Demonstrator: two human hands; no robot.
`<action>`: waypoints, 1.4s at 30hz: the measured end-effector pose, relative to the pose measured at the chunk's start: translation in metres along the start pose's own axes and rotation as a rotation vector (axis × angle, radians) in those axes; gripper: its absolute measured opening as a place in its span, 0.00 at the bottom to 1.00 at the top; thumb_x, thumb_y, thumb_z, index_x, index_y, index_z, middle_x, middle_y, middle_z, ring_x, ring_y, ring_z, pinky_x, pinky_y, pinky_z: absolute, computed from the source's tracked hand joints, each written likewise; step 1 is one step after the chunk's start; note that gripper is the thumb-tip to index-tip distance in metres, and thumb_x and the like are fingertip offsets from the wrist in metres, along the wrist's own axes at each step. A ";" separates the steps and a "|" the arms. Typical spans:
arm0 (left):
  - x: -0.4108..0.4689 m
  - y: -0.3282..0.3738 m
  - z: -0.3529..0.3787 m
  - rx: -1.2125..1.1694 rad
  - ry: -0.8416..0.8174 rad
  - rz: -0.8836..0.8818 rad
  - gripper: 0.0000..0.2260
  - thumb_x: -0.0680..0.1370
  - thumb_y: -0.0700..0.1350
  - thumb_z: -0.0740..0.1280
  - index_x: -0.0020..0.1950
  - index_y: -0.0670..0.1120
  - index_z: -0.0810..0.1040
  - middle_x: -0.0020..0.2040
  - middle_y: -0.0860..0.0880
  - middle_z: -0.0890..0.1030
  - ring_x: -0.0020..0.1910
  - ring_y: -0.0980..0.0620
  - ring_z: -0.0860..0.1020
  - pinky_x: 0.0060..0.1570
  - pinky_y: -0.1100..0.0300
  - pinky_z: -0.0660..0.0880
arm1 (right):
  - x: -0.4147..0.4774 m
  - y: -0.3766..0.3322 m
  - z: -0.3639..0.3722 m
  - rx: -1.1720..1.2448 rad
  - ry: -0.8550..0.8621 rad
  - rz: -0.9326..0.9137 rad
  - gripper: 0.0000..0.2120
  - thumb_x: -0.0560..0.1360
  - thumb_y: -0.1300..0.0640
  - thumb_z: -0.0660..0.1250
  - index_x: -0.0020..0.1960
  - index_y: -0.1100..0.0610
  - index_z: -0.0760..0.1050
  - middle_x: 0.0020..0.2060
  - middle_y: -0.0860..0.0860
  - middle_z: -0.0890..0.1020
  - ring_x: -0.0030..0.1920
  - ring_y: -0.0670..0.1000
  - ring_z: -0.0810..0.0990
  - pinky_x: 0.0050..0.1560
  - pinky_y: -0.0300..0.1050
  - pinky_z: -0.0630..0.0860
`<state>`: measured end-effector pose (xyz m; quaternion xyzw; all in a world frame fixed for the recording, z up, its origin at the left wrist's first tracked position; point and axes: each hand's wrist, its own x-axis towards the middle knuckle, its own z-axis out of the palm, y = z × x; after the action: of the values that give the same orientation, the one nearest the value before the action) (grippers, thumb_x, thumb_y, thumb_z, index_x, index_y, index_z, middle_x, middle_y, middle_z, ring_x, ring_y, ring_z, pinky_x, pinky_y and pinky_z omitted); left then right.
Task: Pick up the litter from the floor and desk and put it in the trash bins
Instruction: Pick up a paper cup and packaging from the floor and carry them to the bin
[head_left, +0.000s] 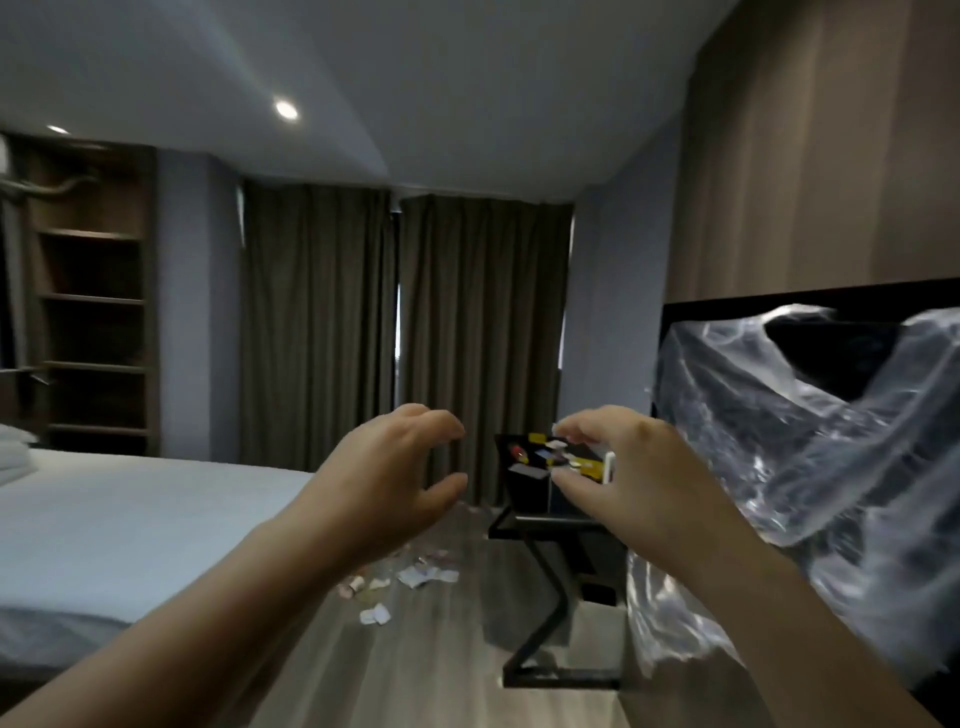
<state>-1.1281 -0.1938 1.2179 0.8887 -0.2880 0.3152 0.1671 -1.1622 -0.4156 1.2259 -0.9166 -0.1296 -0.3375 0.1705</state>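
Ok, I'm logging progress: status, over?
Left hand empty, right hand unclear. Paper litter on floor, more on black desk. Plastic sheeting at right.

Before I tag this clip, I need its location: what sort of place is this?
Most likely a hotel bedroom. A bed made up in white linen, drawn full-length curtains and a small black desk against the wall all point that way.

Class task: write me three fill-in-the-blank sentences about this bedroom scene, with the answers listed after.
1. Paper litter lies on the ___ beside the bed.
2. More litter sits on top of the black ___.
3. The left hand holds ___.
Answers: floor; desk; nothing.
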 end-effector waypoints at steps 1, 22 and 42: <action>0.009 -0.010 0.005 0.008 0.003 -0.013 0.20 0.74 0.55 0.66 0.65 0.54 0.72 0.60 0.57 0.75 0.56 0.60 0.75 0.55 0.65 0.74 | 0.015 0.004 0.010 0.014 0.003 -0.021 0.17 0.72 0.50 0.71 0.60 0.48 0.77 0.52 0.44 0.80 0.52 0.43 0.79 0.52 0.39 0.76; 0.163 -0.323 0.129 0.103 -0.016 -0.167 0.20 0.75 0.56 0.66 0.65 0.55 0.72 0.58 0.58 0.76 0.54 0.60 0.75 0.50 0.69 0.72 | 0.292 0.038 0.286 0.015 -0.104 -0.115 0.20 0.74 0.48 0.68 0.65 0.48 0.74 0.57 0.42 0.77 0.57 0.41 0.75 0.58 0.41 0.75; 0.367 -0.575 0.342 0.116 -0.152 -0.290 0.18 0.75 0.56 0.65 0.64 0.56 0.72 0.58 0.58 0.75 0.55 0.58 0.75 0.52 0.66 0.73 | 0.545 0.178 0.552 0.056 -0.207 -0.077 0.20 0.74 0.47 0.68 0.65 0.47 0.73 0.57 0.41 0.76 0.60 0.41 0.74 0.59 0.38 0.73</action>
<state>-0.3810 -0.0589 1.1373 0.9503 -0.1499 0.2359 0.1370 -0.3802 -0.2893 1.1528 -0.9358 -0.1908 -0.2438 0.1685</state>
